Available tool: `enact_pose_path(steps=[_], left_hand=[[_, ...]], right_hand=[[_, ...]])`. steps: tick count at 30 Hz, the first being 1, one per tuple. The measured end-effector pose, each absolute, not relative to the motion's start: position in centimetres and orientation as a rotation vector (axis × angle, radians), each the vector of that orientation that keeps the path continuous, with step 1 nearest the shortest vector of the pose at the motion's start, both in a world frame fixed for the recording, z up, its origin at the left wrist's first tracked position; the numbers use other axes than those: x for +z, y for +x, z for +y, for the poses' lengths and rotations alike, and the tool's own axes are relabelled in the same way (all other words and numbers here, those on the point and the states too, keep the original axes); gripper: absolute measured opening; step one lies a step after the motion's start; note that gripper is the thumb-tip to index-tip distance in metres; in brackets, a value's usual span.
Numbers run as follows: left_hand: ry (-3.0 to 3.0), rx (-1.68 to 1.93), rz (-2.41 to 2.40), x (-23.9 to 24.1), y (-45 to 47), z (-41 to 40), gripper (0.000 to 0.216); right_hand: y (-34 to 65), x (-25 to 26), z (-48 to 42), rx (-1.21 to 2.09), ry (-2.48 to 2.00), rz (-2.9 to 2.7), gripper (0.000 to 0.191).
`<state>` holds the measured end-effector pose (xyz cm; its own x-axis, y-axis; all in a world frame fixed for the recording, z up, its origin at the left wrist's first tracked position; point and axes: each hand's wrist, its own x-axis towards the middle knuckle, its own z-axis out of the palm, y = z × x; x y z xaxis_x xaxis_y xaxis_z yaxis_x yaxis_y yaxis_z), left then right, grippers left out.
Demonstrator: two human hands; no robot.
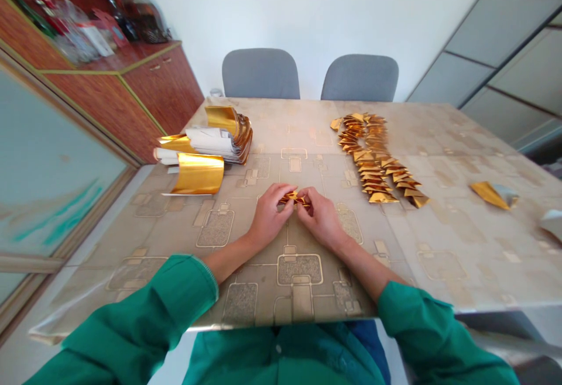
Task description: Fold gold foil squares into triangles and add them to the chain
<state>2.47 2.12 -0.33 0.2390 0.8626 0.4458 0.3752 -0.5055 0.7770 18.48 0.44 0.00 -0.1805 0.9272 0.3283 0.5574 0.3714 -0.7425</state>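
Observation:
Between my two hands, close above the patterned tablecloth, is a small piece of folded gold foil paper (295, 197). My left hand (272, 208) pinches its left end, and my right hand (322, 215) grips its right end with bent fingers. Much of the fold is hidden behind the fingers. To the left lies a loose stack of gold foil sheets (199, 173) with white backs, some curling up. Beyond my right hand, rows of folded gold paper pieces (372, 165) stand nested in two lines.
The tablecloth (302, 303) spans the table. One gold piece (489, 194) lies far right, near a pale object (552, 221) at the frame edge. Two grey chairs (261, 73) (360, 76) stand behind the table. A wooden cabinet (149, 86) with bottles is at the left.

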Motion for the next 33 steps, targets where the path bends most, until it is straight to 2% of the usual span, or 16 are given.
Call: enact_pose_path(steps=[9, 18, 27, 33], left_hand=[[2.014, 1.228, 1.142, -0.4, 3.1, 1.8, 0.025], [1.998, 1.250, 1.133, -0.5, 4.1, 1.5, 0.035], [1.784, 1.187, 1.264, -0.4, 5.3, 2.1, 0.026], [1.755, 1.205, 1.272, -0.3, 5.8, 2.2, 0.017]], right_hand=[[19.0, 0.3, 0.6, 0.565, -1.328, -1.790, 0.013], [19.2, 0.1, 0.6, 0.625, -1.297, -1.784, 0.010], [19.0, -0.2, 0.4, 0.353, -1.446, -1.822, 0.012], [19.7, -0.5, 0.8, 0.460, -1.468, -1.752, 0.007]])
